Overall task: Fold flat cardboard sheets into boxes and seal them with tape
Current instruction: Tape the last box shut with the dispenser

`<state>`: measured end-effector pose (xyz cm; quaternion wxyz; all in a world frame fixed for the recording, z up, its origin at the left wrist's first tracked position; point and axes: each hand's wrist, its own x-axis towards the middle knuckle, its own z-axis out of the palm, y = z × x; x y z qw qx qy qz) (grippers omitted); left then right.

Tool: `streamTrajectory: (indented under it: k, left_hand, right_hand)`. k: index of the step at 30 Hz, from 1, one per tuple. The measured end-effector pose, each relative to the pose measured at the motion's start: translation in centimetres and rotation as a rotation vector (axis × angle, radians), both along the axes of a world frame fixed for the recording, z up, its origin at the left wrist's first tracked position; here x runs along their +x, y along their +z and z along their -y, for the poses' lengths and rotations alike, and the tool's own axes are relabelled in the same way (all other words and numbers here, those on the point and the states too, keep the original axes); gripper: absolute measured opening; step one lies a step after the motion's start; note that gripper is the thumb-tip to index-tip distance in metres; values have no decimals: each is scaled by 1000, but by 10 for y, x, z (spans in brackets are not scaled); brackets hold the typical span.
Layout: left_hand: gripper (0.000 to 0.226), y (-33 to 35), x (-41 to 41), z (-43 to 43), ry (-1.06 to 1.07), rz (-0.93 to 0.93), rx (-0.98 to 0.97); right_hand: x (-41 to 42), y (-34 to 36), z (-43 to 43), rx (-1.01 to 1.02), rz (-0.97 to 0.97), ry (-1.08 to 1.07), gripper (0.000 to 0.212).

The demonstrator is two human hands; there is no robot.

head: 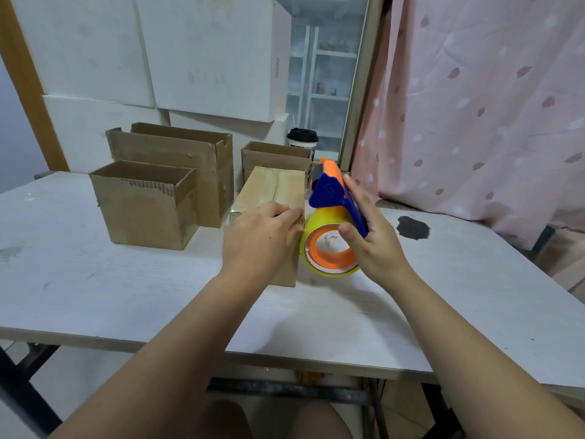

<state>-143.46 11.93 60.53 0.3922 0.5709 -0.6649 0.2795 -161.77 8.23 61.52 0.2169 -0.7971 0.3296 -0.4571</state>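
Closed box (272, 188) sits mid-worktop (126, 296), seam uppermost. Left hand (259, 236) lies flat on its near edge, fingers pressing, likely pinning the tape end. Right hand (370, 236) grips the tape dispenser (329, 191) against the box's right side, probably to pull tape across. Open boxes (142, 204) stand aside, left.
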Motion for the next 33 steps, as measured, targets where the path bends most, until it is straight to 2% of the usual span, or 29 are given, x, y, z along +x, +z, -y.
streamTrajectory:
  k: [3,6,9,13,17,23,27,31,33]
  left_hand:
    - [21,-2,2,1,-19,14,8]
    - [25,-3,4,1,-21,45,3]
    - [26,-3,6,0,-39,113,-24]
    - [45,1,6,-3,-16,203,-6]
    - [43,2,8,-5,-15,221,0]
    - [31,-2,10,-1,-33,146,-19]
    - [20,2,9,-2,-25,135,13]
    - [26,6,6,-7,-1,69,173]
    - [26,5,8,-7,-8,54,167]
  right_hand:
    - [-6,-2,-3,90,78,49,71]
    - [-12,2,-2,123,78,95,72]
    - [-14,15,0,111,-17,78,72]
    - [-20,30,6,57,-129,45,73]
    - [-25,26,11,-112,-320,-16,78]
    - [-37,18,11,-25,-118,12,83]
    - [-40,17,5,-28,-115,-3,84]
    - [-44,6,10,-154,-379,-92,80]
    - [-48,-1,10,-171,-432,-94,78]
